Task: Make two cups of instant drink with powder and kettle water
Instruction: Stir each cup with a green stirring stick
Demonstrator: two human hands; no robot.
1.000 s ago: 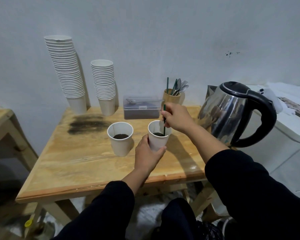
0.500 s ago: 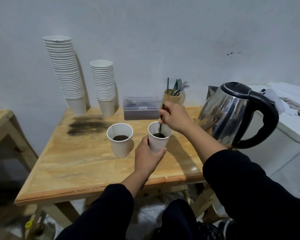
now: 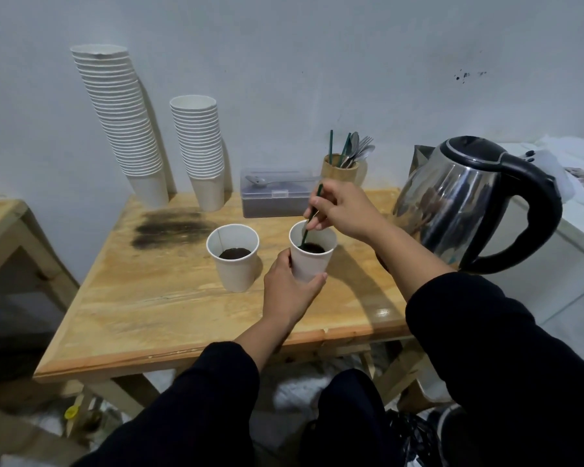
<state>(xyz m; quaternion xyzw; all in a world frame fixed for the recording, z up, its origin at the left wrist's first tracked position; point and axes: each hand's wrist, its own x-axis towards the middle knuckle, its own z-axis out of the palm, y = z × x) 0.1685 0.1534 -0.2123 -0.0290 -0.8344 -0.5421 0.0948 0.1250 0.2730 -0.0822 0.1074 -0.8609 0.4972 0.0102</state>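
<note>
Hands (image 3: 292,291) gripping cup (image 3: 312,261), stirrer (image 3: 312,215)

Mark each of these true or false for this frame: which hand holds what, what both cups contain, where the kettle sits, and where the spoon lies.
1. The left hand grips the right cup. True.
2. The right hand holds a metal spoon. False: it holds a green stirrer dipped into that cup.
3. The left cup is empty. False: it holds dark liquid.
4. The kettle stands to the right of both cups. True.
5. A spoon lies on the lidded powder box. True.
</note>
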